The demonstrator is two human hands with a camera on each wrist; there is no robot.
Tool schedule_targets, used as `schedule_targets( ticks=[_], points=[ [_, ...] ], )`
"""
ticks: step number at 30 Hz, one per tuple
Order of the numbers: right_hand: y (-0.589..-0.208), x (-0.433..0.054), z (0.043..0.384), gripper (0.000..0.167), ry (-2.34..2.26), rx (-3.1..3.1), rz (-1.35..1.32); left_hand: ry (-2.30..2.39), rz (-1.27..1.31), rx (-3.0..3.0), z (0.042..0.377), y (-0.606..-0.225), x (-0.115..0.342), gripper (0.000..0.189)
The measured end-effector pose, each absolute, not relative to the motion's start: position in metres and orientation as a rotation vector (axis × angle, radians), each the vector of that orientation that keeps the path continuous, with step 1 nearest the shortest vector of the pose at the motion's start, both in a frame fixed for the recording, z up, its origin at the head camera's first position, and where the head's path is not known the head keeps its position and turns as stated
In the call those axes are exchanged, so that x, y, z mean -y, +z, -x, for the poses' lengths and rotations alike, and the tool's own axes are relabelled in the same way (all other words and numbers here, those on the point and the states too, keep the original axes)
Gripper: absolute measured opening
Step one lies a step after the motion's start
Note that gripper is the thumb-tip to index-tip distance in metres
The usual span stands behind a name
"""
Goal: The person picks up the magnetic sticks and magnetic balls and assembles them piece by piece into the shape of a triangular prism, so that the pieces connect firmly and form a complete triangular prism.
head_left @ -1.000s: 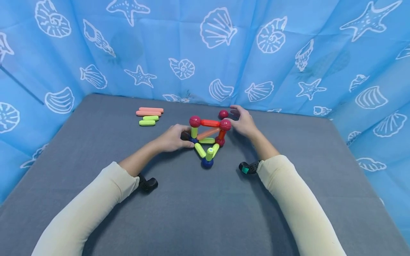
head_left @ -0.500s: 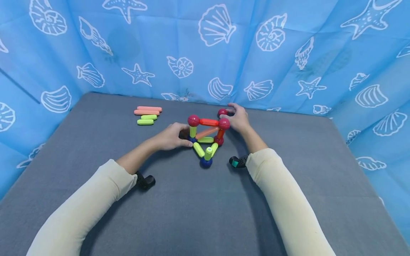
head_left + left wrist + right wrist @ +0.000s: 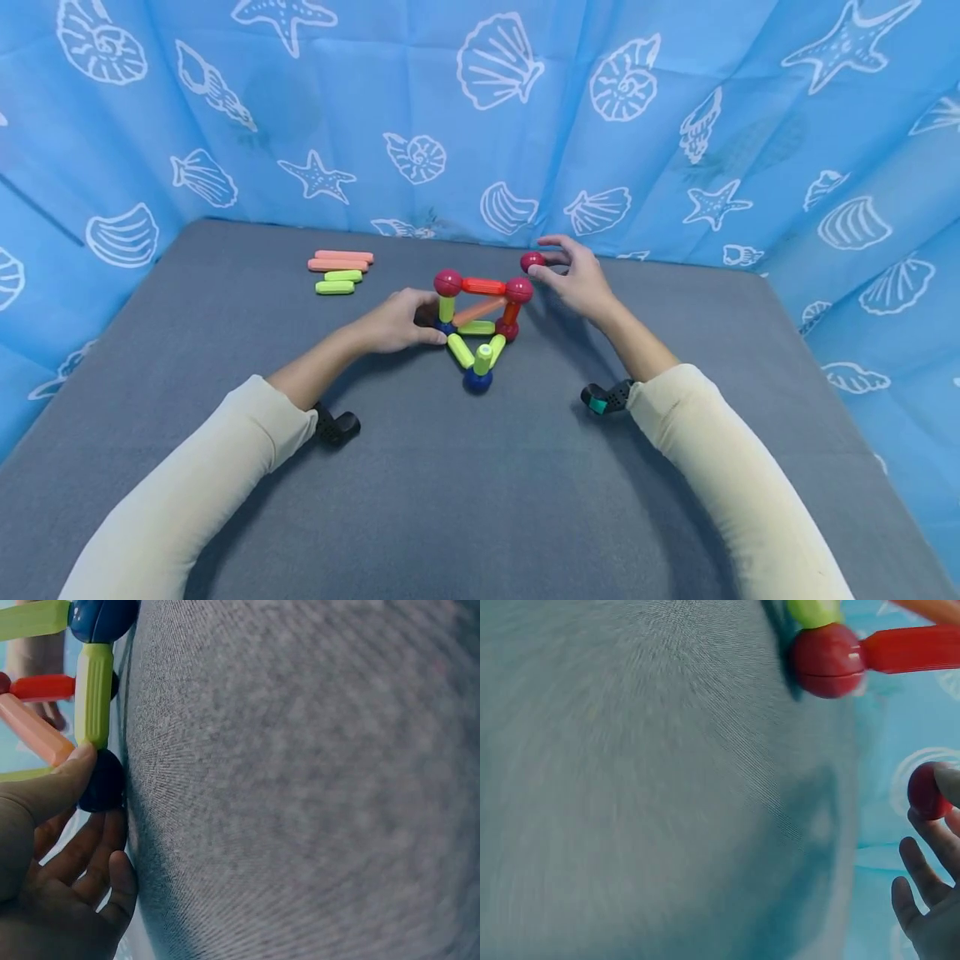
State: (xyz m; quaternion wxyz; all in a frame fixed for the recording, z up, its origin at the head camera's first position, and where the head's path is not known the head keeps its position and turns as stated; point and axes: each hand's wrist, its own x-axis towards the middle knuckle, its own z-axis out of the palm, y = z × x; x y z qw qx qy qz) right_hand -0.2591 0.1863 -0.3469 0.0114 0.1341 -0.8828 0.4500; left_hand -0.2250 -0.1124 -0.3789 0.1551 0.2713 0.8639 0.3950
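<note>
Reference: the frame, an assembly of coloured plastic rods and glossy balls [image 3: 477, 327], on the grey cloth-covered table [image 3: 480, 483]. Right hand [image 3: 581, 279] has a glossy dark-red ball [image 3: 528, 261] pinched between thumb and fingertip, just beyond the frame's far right corner; its other visible fingers are spread. Change: 1.0 s ago those fingers were apart next to the ball, now clamped on it, and ball sits further right relative to the frame than 0.5 s ago. Left hand [image 3: 401, 321] same as before: thumb and fingers gripping the dark-blue glossy ball [image 3: 103, 782] at the frame's left corner. Two salmon-pink plastic rods [image 3: 337, 265] and two shorter lime-green plastic rods [image 3: 335, 287] unmoved, left of and beyond the frame.
</note>
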Motion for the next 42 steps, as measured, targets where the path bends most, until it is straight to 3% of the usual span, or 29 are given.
schedule_targets(
  ticks=[13, 24, 42],
  points=[
    [-0.294, -0.184, 0.199, 0.053, 1.311, 2.472, -0.846, 1.14, -0.784, -2.487, 0.225, -0.382, 0.113, 0.042],
    [-0.315, -0.16, 0.165, 0.061, 1.153, 2.422, -1.206, 1.125, -0.766, -2.501, 0.225, -0.38, 0.112, 0.043],
    [-0.33, -0.155, 0.156, 0.06, 1.041, 2.393, -1.315, 1.135, -0.758, -2.479, 0.226, -0.379, 0.113, 0.045]
  ],
)
